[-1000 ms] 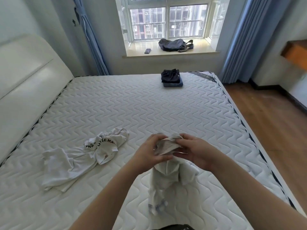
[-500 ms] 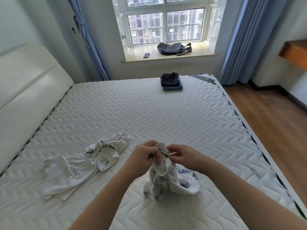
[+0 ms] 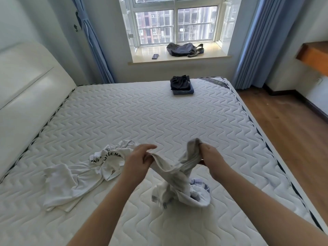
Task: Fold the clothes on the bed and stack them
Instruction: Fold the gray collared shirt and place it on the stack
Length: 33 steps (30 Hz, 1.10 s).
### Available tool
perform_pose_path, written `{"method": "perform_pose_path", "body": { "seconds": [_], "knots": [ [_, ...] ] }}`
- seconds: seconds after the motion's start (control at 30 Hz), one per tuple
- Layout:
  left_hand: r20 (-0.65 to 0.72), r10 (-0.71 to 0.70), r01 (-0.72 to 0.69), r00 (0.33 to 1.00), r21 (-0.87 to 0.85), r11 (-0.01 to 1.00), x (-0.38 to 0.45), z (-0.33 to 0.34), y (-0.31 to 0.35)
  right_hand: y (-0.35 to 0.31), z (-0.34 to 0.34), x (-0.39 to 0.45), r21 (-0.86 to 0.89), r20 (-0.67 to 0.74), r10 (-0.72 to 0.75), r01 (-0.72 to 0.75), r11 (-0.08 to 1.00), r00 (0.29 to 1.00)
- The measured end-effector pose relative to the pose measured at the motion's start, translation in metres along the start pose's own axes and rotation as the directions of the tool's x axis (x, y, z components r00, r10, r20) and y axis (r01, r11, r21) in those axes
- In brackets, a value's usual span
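Head view. Left hand [image 3: 137,159] and right hand [image 3: 211,160]: each grip pinched on a pale garment [image 3: 179,176], its lower end bunched on the bed [image 3: 124,118]. White shirt [image 3: 74,180] crumpled at left. Folded stack [image 3: 181,84] at far edge.

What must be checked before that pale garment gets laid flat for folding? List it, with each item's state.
1. Left hand grips the pale garment: ok.
2. Right hand grips another part of it: ok.
3. Garment untwisted and spread: not ok, bunched, its lower part slumped on the mattress.
4. Bare mattress ahead of the hands for laying it flat: ok.
5. White shirt clear of that spot: ok, it lies to the left.
6. Folded stack tidy at the far edge: ok.
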<state>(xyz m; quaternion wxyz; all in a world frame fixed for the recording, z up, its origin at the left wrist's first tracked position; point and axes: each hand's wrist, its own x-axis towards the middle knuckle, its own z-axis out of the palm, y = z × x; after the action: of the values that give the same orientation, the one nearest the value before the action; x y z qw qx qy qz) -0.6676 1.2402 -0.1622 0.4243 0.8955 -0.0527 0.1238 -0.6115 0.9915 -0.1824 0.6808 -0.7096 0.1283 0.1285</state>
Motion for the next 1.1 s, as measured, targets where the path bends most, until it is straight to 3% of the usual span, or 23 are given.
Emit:
{"method": "perform_pose_path", "body": {
  "seconds": [0.07,0.13,0.27,0.43,0.53,0.63,0.87,1.0,1.1],
  "knots": [
    [-0.013,0.056,-0.055,0.998,0.079,0.995,0.006,-0.006,-0.005,-0.005,-0.012,0.005,0.109,-0.078,0.044,-0.035,0.993,0.996],
    [-0.016,0.068,-0.065,0.998,0.138,0.988,0.012,-0.011,-0.009,-0.008,-0.027,0.011,0.092,-0.149,0.062,-0.049,0.995,0.987],
    [-0.003,-0.052,0.051,0.999,0.255,0.966,0.027,-0.023,-0.018,-0.018,-0.056,0.019,-0.035,-0.25,0.008,-0.017,0.999,0.968],
    [0.033,-0.082,0.07,0.996,0.272,0.96,0.055,-0.037,-0.014,-0.029,-0.091,0.032,-0.284,-0.237,-0.17,0.099,0.954,0.957],
    [0.014,-0.066,0.06,0.998,0.263,0.963,0.072,-0.047,-0.009,-0.031,-0.116,0.04,-0.406,-0.233,-0.196,0.088,0.91,0.953],
    [0.021,-0.038,0.03,0.999,0.319,0.947,0.087,-0.06,-0.008,-0.028,-0.146,0.05,-0.527,-0.27,-0.145,-0.02,0.85,0.952],
    [0.033,-0.034,0.02,0.999,0.37,0.929,0.094,-0.065,-0.012,-0.003,-0.187,0.048,-0.351,-0.435,-0.012,-0.157,0.923,0.9],
    [0.041,-0.034,0.019,0.999,0.33,0.944,0.091,-0.059,-0.014,0.009,-0.193,0.043,-0.483,-0.537,-0.083,-0.225,0.846,0.839],
    [0.034,-0.03,0.017,0.999,0.328,0.945,0.089,-0.062,-0.021,0.022,-0.201,0.046,-0.435,-0.539,-0.047,-0.23,0.87,0.841]
  ]
}}
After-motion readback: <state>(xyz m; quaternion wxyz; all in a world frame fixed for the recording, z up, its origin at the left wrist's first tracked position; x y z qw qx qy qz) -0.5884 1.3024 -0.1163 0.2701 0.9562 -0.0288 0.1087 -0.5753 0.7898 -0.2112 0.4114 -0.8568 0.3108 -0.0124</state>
